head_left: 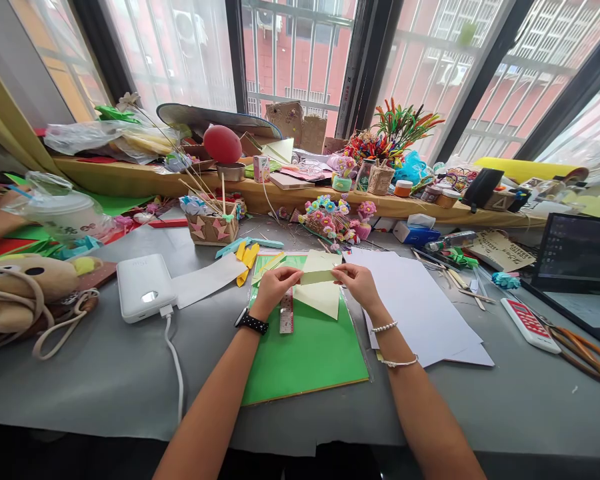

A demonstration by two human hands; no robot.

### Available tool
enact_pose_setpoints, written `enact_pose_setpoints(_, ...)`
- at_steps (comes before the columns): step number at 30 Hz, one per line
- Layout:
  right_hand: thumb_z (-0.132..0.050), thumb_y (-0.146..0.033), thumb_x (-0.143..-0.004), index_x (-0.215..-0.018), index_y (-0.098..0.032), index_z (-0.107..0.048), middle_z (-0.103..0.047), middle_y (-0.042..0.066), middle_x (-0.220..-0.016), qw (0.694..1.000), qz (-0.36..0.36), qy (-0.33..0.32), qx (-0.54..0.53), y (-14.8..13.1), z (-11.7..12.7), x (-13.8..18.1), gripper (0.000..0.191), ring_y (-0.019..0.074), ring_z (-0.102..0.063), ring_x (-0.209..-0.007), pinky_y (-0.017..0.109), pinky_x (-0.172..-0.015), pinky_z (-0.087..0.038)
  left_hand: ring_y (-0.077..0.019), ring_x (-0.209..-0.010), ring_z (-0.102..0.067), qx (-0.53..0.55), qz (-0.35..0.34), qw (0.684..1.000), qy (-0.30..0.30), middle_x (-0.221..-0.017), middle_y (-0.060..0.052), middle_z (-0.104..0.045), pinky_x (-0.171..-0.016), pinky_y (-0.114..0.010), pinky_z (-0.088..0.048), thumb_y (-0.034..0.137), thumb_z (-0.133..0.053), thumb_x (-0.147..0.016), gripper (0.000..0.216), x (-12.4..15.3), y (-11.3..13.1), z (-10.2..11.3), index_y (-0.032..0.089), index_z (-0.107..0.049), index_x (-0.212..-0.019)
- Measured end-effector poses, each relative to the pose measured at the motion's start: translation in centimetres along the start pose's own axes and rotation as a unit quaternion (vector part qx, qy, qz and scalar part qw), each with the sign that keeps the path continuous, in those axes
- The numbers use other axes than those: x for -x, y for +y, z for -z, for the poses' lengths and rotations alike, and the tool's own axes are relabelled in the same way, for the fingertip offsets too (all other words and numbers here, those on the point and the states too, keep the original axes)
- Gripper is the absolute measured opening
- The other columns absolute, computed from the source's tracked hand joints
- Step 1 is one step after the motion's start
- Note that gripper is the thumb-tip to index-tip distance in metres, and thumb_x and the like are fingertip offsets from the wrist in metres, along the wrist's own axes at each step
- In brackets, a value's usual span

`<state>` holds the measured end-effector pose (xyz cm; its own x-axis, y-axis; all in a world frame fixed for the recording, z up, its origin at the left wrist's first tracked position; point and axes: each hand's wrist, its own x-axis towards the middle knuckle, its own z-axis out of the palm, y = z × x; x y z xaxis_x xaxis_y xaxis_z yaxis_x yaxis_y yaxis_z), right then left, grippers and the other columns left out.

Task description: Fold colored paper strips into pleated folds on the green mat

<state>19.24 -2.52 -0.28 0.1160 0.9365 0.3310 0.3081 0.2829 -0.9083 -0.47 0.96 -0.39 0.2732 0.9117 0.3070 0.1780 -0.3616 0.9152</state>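
Between my two hands a pale yellow-green paper strip is stretched level. My left hand pinches its left end, and my right hand pinches the right end. Beneath them lies a green paper pack in a clear sleeve. On that pack rest a larger pale yellow sheet and a short patterned ruler, whose upper part sits close under my left hand. Folded yellow paper pieces lie just left of the pack.
White sheets are stacked on the right, near a calculator, scissors and a laptop. A white power bank with a cable lies left. Behind stand a stick-filled cardboard box and paper flowers. Another person's arm shows at far left.
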Motion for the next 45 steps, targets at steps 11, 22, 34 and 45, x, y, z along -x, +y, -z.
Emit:
enact_pose_setpoints(11, -0.056, -0.03, -0.072, -0.072, -0.016, -0.064, -0.065, 0.005, -0.07, 0.99, 0.089, -0.02, 0.104, -0.8, -0.8, 0.5, 0.017, 0.0173, -0.061, -0.064, 0.027, -0.057, -0.047, -0.0144, -0.063, -0.057, -0.03, -0.036, 0.999, -0.013, -0.07, -0.004, -0.065, -0.055, -0.022, -0.044, 0.035, -0.056, -0.068, 0.023, 0.2, 0.2, -0.4, 0.013, -0.063, -0.073)
enact_pose_setpoints(22, -0.056, -0.022, -0.073, -0.071, -0.018, -0.066, -0.067, 0.004, -0.068, 0.962, 0.16, -0.037, 0.217, -1.1, -2.0, 0.9, 0.011, 0.0149, -0.059, -0.06, 0.024, -0.058, -0.046, -0.0136, -0.063, -0.058, -0.111, -0.113, 0.987, -0.033, -0.07, -0.004, -0.067, -0.059, -0.022, -0.046, 0.027, -0.055, -0.071, 0.015, 0.6, 0.5, -1.0, 0.015, -0.065, -0.07)
enact_pose_setpoints(34, -0.055, -0.025, -0.071, -0.069, -0.018, -0.067, -0.069, 0.004, -0.071, 0.971, 0.076, 0.076, 0.215, -0.3, 0.5, 0.2, 0.014, 0.0167, -0.061, -0.06, 0.027, -0.06, -0.048, -0.0148, -0.063, -0.06, -0.089, -0.083, 0.992, 0.026, -0.069, -0.004, -0.067, -0.057, -0.023, -0.047, 0.029, -0.057, -0.069, 0.016, 0.4, 0.2, -0.6, 0.014, -0.065, -0.07)
enact_pose_setpoints(45, -0.058, -0.031, -0.071, -0.083, -0.016, -0.064, -0.067, 0.007, -0.084, 0.98, 0.129, 0.029, 0.15, -0.7, 0.2, 0.2, 0.02, 0.017, -0.062, -0.072, 0.026, -0.063, -0.048, -0.0141, -0.063, -0.059, -0.086, -0.081, 0.993, 0.004, -0.071, -0.004, -0.066, -0.057, -0.022, -0.047, 0.029, -0.057, -0.069, 0.016, 0.4, 0.2, -0.7, 0.015, -0.064, -0.071)
